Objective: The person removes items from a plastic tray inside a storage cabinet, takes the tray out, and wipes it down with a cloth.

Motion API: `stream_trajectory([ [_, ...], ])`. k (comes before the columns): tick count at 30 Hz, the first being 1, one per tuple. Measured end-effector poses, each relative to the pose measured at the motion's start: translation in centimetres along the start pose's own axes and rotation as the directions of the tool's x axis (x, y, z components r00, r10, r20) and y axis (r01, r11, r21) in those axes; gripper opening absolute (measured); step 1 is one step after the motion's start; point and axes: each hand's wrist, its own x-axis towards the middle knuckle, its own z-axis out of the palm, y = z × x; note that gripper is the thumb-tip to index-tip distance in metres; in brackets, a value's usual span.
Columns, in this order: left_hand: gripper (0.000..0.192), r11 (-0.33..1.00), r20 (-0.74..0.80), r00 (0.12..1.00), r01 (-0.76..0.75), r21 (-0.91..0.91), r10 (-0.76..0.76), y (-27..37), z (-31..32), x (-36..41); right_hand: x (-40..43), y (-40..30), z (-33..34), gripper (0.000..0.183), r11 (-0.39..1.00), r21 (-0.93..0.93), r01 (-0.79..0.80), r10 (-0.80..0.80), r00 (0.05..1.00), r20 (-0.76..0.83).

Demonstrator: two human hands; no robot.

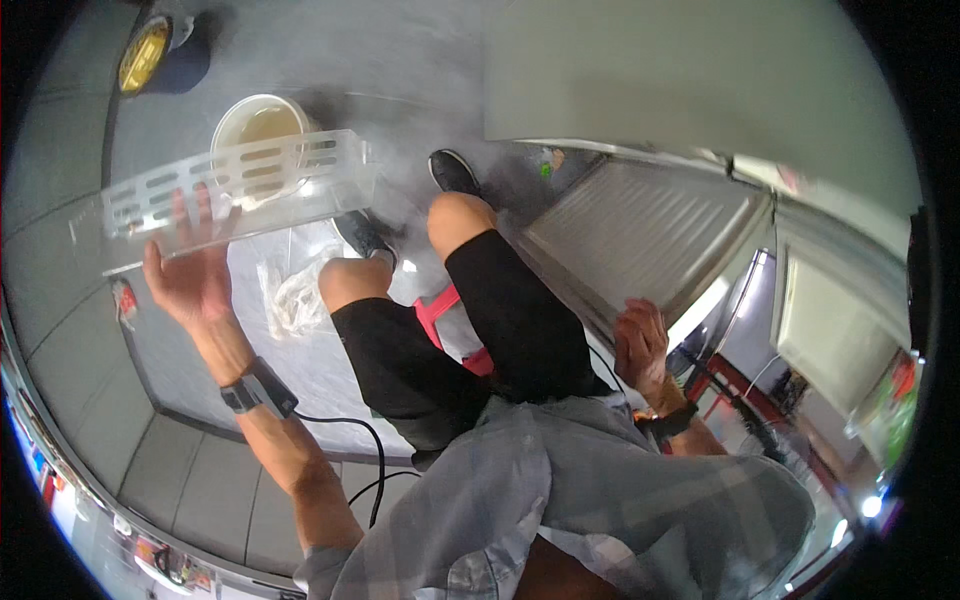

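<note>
My left hand (196,279) supports a clear plastic slotted bin (251,176), its spread fingers showing through the plastic. The bin is tilted and overlaps part of a white bucket (262,112) on the floor that holds cloudy, brownish liquid. On the right, my right hand (641,341) has loosely curled fingers near the lower edge of a ribbed panel (645,217), which looks like part of an opened refrigerator. I cannot tell whether that hand touches the edge or grips anything.
Crumpled clear plastic (304,296) lies on the floor near my left shoe (364,234). A red stool (435,315) shows between my legs. Far left stands a dark bin (180,64) with yellow contents. A large pale panel (697,82) spans the upper right. A black cable (375,442) runs from my left wrist.
</note>
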Motion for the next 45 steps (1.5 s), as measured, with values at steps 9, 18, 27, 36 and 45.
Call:
stream_trajectory([
  [9, 0.037, 0.967, 0.023, 0.998, -0.047, -0.250, 0.054, -0.4, -1.4, -13.8, 5.0, 0.6, 3.0, 0.014, 0.998, 0.041, 0.044, -0.031, 0.961, -0.274],
  [18, 0.040, 0.979, 0.057, 0.990, -0.114, -0.172, 0.125, 0.6, -0.5, -21.4, 11.5, 0.5, 2.9, 0.010, 0.933, 0.007, 0.359, -0.221, 0.589, -0.777],
  [27, 0.045, 0.984, 0.152, 0.987, -0.021, -0.175, 0.048, -3.0, -0.6, -17.7, 0.0, 7.7, 16.5, 0.010, 0.900, 0.371, -0.228, 0.312, 0.933, -0.181],
  [36, 0.059, 0.980, 0.148, 0.988, 0.064, -0.190, -0.036, -6.3, -2.1, -6.8, 10.1, 21.4, 30.3, 0.042, 0.186, 0.427, -0.885, 0.793, 0.392, 0.466],
  [45, 0.086, 0.996, -0.296, 0.951, 0.092, -0.004, -0.089, -10.4, -6.0, 2.4, 9.2, 28.1, 40.9, 0.044, 0.422, 0.354, -0.835, 0.639, 0.551, 0.536],
])
